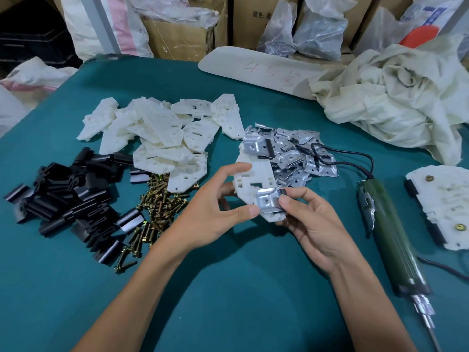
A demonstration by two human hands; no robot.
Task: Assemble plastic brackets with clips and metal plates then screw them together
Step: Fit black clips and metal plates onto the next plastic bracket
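head view: both hands meet over the middle of the green surface (228, 288). the left hand (215, 207) grips a white plastic bracket (251, 179) by its left edge, thumb in front and fingers curled behind. the right hand (312, 222) pinches a metal plate (269, 200) against the bracket's near end, thumb on top. the bracket's far end carries a second plate with a black clip (257, 147).

taking the held bracket as the dial's centre, loose white brackets (157, 133) are heaped at ten o'clock, black clips (68, 194) at nine, and brass-coloured screws (154, 207) lie between the clips and the left hand. spare metal plates (299, 153) are piled at one o'clock, touching the held bracket's far side. a green electric screwdriver (390, 235) lies at four o'clock, its cord looping onto the plates. at three o'clock rests a screwed-up bracket (441, 207).

a pale board (253, 69) at twelve o'clock bears a red handwritten "45" and a further mark i cannot read. a cardboard box (258, 14) behind it is printed "颜色". crumpled cream cloth (396, 97) sits at two o'clock.
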